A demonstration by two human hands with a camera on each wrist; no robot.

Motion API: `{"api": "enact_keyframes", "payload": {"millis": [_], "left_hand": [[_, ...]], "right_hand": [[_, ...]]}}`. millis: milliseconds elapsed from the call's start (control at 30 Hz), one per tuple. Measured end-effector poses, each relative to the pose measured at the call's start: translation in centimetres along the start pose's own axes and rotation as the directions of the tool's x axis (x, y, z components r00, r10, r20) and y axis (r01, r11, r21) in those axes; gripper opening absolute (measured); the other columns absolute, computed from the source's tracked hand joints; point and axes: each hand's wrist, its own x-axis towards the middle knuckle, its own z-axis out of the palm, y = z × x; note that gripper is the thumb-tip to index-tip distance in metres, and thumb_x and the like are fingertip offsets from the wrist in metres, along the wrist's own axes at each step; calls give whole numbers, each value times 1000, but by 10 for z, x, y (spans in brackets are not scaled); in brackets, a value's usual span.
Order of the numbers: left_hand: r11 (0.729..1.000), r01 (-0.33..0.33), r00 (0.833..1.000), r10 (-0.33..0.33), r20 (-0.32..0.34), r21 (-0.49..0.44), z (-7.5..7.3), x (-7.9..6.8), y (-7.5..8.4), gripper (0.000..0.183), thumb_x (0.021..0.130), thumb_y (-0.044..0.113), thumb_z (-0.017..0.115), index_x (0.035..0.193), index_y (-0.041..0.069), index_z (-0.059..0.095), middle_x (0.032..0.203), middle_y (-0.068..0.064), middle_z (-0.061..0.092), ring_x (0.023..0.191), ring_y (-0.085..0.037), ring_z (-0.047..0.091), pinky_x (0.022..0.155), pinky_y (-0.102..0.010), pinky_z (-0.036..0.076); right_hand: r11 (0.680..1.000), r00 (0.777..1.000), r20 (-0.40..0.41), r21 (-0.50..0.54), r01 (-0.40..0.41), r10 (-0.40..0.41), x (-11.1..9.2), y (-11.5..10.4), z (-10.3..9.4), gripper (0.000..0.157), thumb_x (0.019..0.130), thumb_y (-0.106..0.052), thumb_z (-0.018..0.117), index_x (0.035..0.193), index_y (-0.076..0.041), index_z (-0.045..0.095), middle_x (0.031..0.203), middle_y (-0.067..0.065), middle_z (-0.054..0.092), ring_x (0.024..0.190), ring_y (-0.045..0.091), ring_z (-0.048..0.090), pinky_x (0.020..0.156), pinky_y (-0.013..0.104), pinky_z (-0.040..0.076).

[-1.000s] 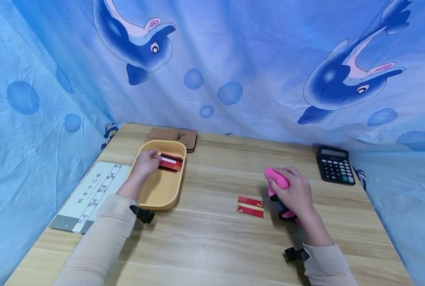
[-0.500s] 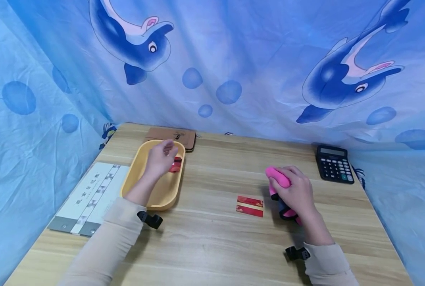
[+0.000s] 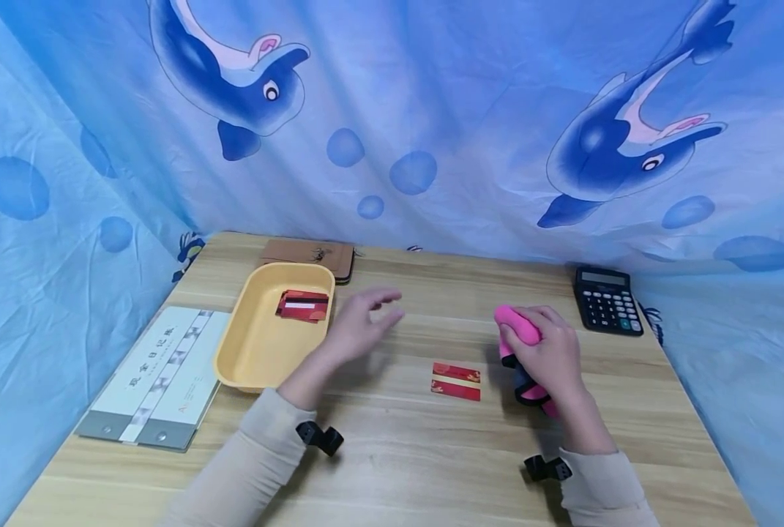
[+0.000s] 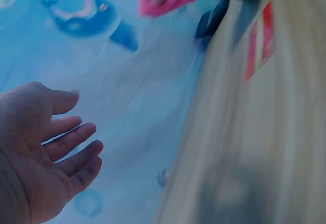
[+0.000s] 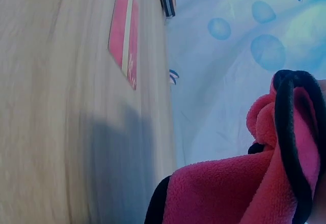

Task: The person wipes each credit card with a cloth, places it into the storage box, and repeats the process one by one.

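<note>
My left hand (image 3: 359,327) hangs over the table just right of the yellow tray (image 3: 233,359), fingers loosely bent and apart. In the left wrist view its palm (image 4: 35,158) shows, holding nothing. On the right, my right hand (image 3: 550,351) grips a bunched pink cloth with black edging (image 3: 518,326); the right wrist view shows the plush cloth (image 5: 219,188) in folds. A red card with a pale stripe (image 3: 456,381) lies flat on the table between the hands. Inside the tray, several red cards (image 3: 302,306) lie overlapped, the top one with a black strip and a white strip.
A brown wallet-like case (image 3: 312,255) lies behind the tray. Left of the tray is a grey-white ledger book (image 3: 154,373). A black calculator (image 3: 607,300) lies at the back right. Blue dolphin curtains (image 3: 471,110) hang behind the wooden table (image 3: 418,461).
My left hand has let go of the card in the tray, lifted out and moved right over the table. The right hand with the cloth has stayed almost in place.
</note>
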Motion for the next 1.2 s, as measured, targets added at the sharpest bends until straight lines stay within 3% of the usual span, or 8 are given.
{"api": "enact_keyframes", "payload": {"millis": [100,300,467,633,767,967,1067,1200], "left_hand": [[999,-36,998,36,58,3,21,-7,3,38,97,24,70,131,6,66,134,-9,65,121,-28,61,105,-42,52],[997,-41,985,52,164,-67,54,-15,-5,40,95,21,72,130,3,65,134,-11,64,123,-29,61,105,-40,52],[994,-41,980,60,191,-105,77,-15,-15,42,94,23,75,129,1,66,133,-10,65,124,-26,60,108,-39,49],[995,-46,974,64,216,-86,96,-15,-25,46,90,25,79,127,0,67,129,-11,67,124,-26,59,111,-39,47],[999,-51,970,53,238,-15,106,-16,-29,51,87,29,82,128,2,67,132,-10,65,129,-26,56,114,-39,43],[987,-119,960,86,266,108,113,-15,-29,80,68,37,95,137,10,63,132,0,66,128,-21,54,114,-38,39],[975,-149,956,101,275,162,114,-16,-26,77,68,35,95,135,13,65,127,4,69,125,-20,55,112,-41,39],[975,-128,959,75,272,180,114,-16,-20,70,72,29,93,134,12,66,124,3,70,124,-22,55,111,-44,40]], "right_hand": [[1000,1000,-10,16,-1,1,-1,0,1,35,83,-23,84,115,-8,77,105,11,71,86,27,65,61,36,50],[999,1000,-19,37,14,-13,-1,-2,4,35,83,-22,84,114,-8,77,106,11,71,86,26,66,60,34,49],[997,1000,-17,72,17,-16,0,-4,5,35,84,-21,84,115,-7,76,106,10,71,88,26,66,63,34,51],[997,1000,-15,80,4,-3,-1,-6,5,35,83,-21,84,115,-7,76,106,10,71,89,25,66,63,34,51],[997,1000,-5,75,-9,9,-1,-7,5,35,84,-22,84,116,-9,76,107,9,71,90,24,66,64,35,51],[997,1000,-24,72,9,-7,1,-5,5,34,84,-21,84,114,-7,76,104,11,72,86,27,66,62,35,51],[998,999,-31,67,12,-10,1,-4,4,34,84,-21,84,114,-6,76,103,11,71,86,27,65,62,34,51],[998,999,-29,60,19,-17,2,-3,3,35,83,-21,84,113,-6,77,103,11,72,85,26,66,61,34,51]]}}
